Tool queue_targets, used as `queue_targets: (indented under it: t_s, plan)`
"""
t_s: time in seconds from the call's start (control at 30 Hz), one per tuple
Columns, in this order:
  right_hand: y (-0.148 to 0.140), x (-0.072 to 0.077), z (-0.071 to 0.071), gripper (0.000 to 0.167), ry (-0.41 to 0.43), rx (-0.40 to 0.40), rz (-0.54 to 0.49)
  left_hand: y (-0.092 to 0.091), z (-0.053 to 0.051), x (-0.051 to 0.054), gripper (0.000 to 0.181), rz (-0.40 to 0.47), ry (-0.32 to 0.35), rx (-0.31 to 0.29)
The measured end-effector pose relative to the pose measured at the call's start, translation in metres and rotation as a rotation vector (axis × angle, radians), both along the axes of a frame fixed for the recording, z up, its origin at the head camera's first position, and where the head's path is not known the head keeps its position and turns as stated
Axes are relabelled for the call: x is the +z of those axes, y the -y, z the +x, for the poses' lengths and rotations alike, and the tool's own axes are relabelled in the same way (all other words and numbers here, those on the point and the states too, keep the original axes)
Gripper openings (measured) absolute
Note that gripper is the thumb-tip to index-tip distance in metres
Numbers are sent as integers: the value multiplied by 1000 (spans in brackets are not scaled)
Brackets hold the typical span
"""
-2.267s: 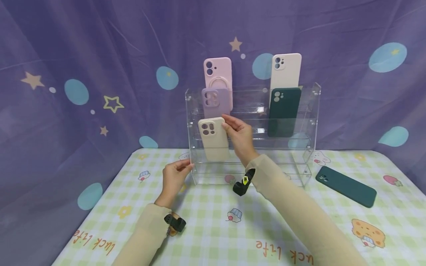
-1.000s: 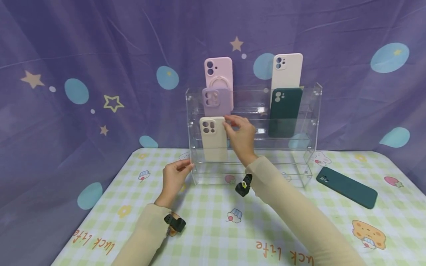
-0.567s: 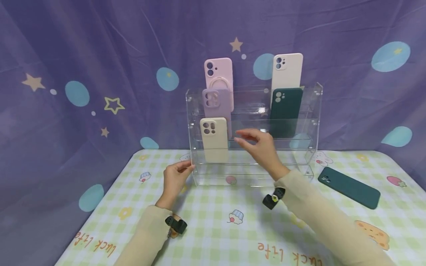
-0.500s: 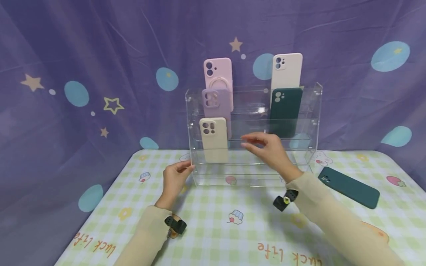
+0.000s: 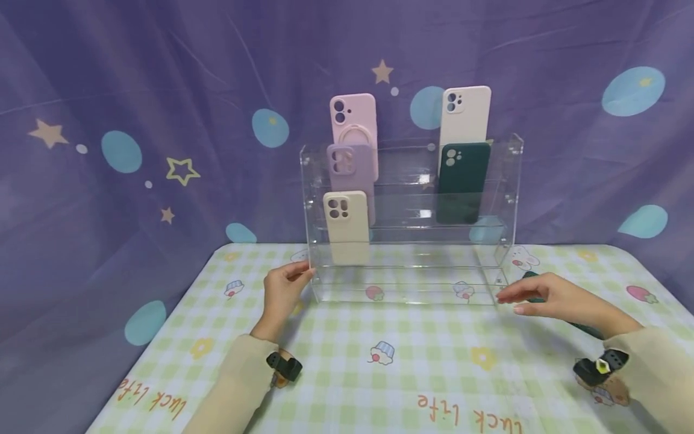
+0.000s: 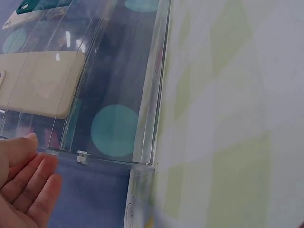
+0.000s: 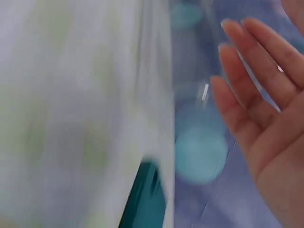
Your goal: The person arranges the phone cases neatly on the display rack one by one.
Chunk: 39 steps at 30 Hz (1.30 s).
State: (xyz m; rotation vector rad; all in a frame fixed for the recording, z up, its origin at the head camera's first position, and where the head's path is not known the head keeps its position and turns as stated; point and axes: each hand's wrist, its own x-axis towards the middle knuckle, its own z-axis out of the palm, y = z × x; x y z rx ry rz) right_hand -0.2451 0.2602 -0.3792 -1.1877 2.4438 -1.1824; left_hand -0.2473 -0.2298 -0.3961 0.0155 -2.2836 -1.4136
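Observation:
A clear acrylic display rack (image 5: 412, 256) stands on the table. My left hand (image 5: 284, 295) pinches its left side panel; in the left wrist view the thumb and fingers (image 6: 43, 199) lie either side of that panel. My right hand (image 5: 569, 301), holding nothing, hovers over a dark green phone case (image 5: 587, 330) on the table and hides most of it. The right wrist view shows spread fingers (image 7: 242, 95) and one end of that case (image 7: 146, 199). A cream phone case (image 5: 347, 232) leans upright in the rack's lower left, below a lilac case (image 5: 352, 172).
A pink phone case (image 5: 355, 114) fills the rack's top left. On its right side a white case (image 5: 467, 117) stands behind another green case (image 5: 463, 181). A green checked cloth (image 5: 347, 374) covers the table, with a purple curtain (image 5: 217, 72) behind.
My right hand has let go of the cream phone case and moved right and down to the green case on the table. The left hand has stayed at the rack.

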Motion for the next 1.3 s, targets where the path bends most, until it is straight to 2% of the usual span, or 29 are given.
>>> queue_targets:
  t_s: [0.07, 0.13, 0.33, 0.43, 0.6, 0.83, 1.1, 1.3]
  plan:
    - [-18, -6, -2, 31, 42, 12, 4, 0, 0, -1, 19, -6, 9, 10]
    - [-32, -12, -6, 31, 38, -23, 15, 1, 0, -1, 19, -11, 16, 16]
    - [-56, -24, -20, 32, -59, -270, 105, 2, 1, -1, 19, -9, 23, 23]
    - [-61, -30, -29, 37, -83, -329, 151, 3, 1, -2, 19, -3, 25, 32]
    - [-65, -41, -41, 47, -77, -351, 166, 3, 3, -1, 19, 1, 28, 34]
    - [-67, -49, -48, 61, -138, -326, 216, 2, 3, -3, 19, -4, 27, 26]
    - [-67, -47, -46, 73, -14, -323, 250, 1, 1, -1, 20, 1, 17, 12]
    - [-67, -48, -45, 75, -14, -339, 255, -1, 0, 0, 19, -5, 8, 7]
